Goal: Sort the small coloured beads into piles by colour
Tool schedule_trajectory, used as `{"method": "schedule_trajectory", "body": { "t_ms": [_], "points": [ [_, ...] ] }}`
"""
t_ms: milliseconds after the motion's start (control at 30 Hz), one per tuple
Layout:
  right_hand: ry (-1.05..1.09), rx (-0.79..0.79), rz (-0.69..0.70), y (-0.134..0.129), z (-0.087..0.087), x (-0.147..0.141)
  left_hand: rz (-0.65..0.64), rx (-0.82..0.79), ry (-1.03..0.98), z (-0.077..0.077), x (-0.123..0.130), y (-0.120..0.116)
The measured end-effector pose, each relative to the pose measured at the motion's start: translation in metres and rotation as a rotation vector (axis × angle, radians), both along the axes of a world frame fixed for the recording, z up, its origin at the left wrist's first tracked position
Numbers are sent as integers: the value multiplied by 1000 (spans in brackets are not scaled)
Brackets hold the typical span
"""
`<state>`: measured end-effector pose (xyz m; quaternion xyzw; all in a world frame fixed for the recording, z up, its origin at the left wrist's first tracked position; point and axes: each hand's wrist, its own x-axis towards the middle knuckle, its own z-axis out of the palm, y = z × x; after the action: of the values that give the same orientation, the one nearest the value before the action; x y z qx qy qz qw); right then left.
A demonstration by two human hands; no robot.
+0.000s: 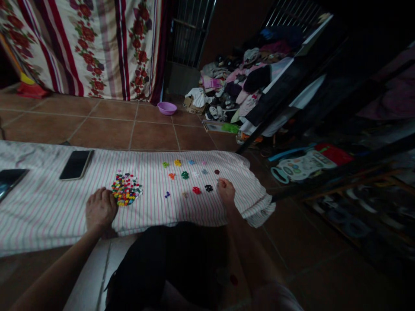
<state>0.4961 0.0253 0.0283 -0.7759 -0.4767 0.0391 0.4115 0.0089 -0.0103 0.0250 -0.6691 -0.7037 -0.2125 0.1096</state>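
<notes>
In the head view, left hand (101, 208) rests palm down, fingers loosely bent, at the near left edge of the mixed bead pile (126, 190); anything under the palm is hidden. Right hand (226, 190) has its fingertips drawn together in a pinch just above the cloth; can't say if a bead sits between them. Nearest to it: brown cluster (217, 172) just beyond, black cluster (209, 188) just left. About 13 single-colour clusters lie between the 2 hands, incl. red cluster (196, 190) and yellow cluster (177, 162).

Handling, judged: beads look like hard plastic, so very light, stiff, not fragile, but tiny and likely to slip or roll. Best hold: thumb and index tips across opposite sides, 1 at a time.

Worktop (155, 211) wears a striped cloth (48, 207), soft and rumpled at both ends; folds could catch beads. Phone (76, 165) lies beyond and left of left hand; dark-screened device (11, 179) farther left.

Room dim. Tiled floor (110, 131) beyond the hands, floral curtain (87, 47) past left hand, purple basin (167, 108) beyond the gap between hands, clothes heap (240, 82) past right hand.
</notes>
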Motion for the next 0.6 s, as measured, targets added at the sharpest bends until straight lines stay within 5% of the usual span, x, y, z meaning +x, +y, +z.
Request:
{"method": "schedule_trajectory", "body": {
  "t_ms": [167,433,600],
  "points": [
    [83,63,208,3,2,-75,13,10,-33,-3,0,1],
    [58,-40,766,-4,2,-211,8,24,-42,-8,-2,3],
    [-15,-156,899,-2,-1,-264,-4,47,-33,-10,-3,3]
  ]
}}
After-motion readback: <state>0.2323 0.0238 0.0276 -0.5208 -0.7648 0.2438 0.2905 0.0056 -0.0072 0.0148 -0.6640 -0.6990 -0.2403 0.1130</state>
